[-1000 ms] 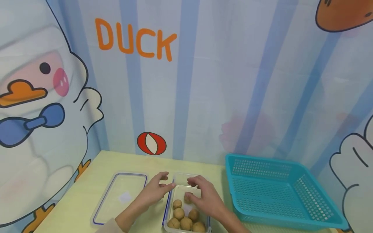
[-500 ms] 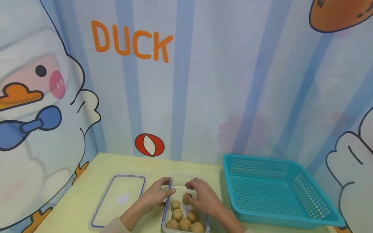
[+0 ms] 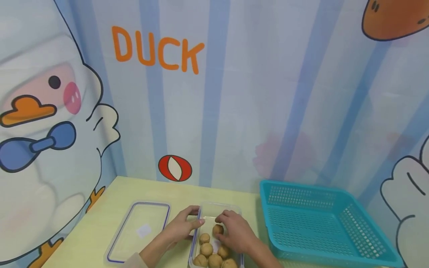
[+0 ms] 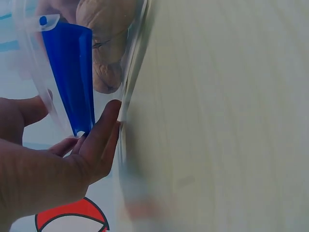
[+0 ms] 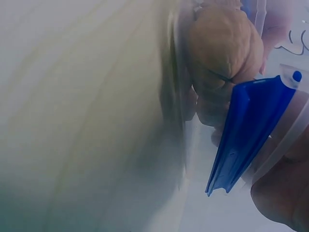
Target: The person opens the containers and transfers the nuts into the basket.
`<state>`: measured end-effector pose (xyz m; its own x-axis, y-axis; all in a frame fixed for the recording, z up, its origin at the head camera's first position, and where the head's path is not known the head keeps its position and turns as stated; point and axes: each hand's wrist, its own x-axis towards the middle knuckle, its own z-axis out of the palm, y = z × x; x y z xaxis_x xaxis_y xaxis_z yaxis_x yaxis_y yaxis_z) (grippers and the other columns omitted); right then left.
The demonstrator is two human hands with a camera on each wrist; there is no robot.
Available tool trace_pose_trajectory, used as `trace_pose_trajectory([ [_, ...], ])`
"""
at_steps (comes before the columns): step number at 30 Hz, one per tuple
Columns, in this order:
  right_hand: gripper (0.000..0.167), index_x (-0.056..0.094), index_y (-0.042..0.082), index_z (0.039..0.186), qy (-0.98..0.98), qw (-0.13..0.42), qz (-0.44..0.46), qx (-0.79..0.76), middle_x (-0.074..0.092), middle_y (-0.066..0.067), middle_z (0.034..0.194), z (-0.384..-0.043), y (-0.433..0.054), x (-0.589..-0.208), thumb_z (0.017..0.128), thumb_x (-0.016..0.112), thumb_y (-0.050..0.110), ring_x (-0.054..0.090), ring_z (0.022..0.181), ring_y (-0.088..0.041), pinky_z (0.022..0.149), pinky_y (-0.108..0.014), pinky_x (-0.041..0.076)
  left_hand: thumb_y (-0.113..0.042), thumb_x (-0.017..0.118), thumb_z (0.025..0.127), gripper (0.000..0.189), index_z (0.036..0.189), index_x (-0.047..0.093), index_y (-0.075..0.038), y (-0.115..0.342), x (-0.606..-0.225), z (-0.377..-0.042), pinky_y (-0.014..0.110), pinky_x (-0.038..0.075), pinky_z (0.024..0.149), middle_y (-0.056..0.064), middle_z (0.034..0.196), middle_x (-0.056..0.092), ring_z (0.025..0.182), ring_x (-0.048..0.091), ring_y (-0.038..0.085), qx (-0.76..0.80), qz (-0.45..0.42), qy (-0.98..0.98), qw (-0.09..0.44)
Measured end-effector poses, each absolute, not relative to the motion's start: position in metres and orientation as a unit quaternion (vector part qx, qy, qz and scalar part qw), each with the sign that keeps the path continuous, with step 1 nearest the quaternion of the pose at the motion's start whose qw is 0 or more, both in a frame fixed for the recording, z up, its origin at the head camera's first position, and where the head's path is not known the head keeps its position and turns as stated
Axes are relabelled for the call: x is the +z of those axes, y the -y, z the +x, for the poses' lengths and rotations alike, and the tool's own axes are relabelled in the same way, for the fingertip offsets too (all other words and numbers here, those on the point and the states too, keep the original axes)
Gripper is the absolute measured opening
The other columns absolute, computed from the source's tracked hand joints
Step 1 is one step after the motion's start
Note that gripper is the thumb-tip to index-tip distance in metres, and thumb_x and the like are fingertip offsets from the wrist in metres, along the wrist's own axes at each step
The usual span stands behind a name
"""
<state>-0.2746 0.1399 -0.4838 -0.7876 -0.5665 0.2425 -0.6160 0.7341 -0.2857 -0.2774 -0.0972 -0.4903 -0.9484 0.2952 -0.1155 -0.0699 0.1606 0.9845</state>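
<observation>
A clear plastic container (image 3: 208, 223) with blue side clips (image 4: 72, 77) stands on the table with several walnuts (image 3: 206, 249) inside, most at its near end. My left hand (image 3: 182, 225) holds the container's left side, thumb at the rim and fingers against the outer wall. Inside the container my right hand (image 3: 237, 231) has its thumb and fingers about a single walnut (image 3: 218, 229) farther up; its fingertips are partly hidden. Walnuts press against the clear wall in the right wrist view, where part of my right hand (image 5: 282, 193) shows beyond the blue clip (image 5: 251, 135).
A clear lid (image 3: 139, 230) with a blue seal lies flat on the pale yellow table (image 3: 174, 191), left of the container. To the right stands a turquoise plastic basket (image 3: 305, 219). A curtain (image 3: 231, 93) with a duck print hangs behind the table.
My left hand has moved onto the container's left wall from just beside it. My right hand has come lower and nearer, its thumb and fingers now about the far walnut.
</observation>
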Motion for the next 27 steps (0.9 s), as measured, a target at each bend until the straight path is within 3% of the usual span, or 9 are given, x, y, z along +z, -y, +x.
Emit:
trace_pose_trajectory([
  [8,0.031,0.074,0.011,0.115,0.927,0.083,0.326,0.169,0.067,0.003,0.105,-0.2738,-0.1391,-0.4865,0.090,0.087,0.023,0.063,0.094,-0.015,0.078,-0.035,0.057,-0.022,0.070,0.105,0.063,0.156,0.041,0.000,0.0994,-0.4903,-0.2766,0.057,0.061,0.086,0.028,0.154,0.043,0.134,0.050,0.050,0.641,0.073,-0.750,0.144],
  [27,0.026,0.073,0.017,0.107,0.935,0.092,0.314,0.136,0.060,0.010,0.093,-0.2733,-0.1355,-0.4863,0.088,0.088,0.025,0.053,0.084,-0.008,0.071,-0.032,0.050,-0.028,0.060,0.110,0.064,0.161,0.034,0.001,0.1008,-0.4883,-0.2716,0.055,0.061,0.086,0.030,0.159,0.036,0.133,0.053,0.046,0.649,0.088,-0.739,0.158],
])
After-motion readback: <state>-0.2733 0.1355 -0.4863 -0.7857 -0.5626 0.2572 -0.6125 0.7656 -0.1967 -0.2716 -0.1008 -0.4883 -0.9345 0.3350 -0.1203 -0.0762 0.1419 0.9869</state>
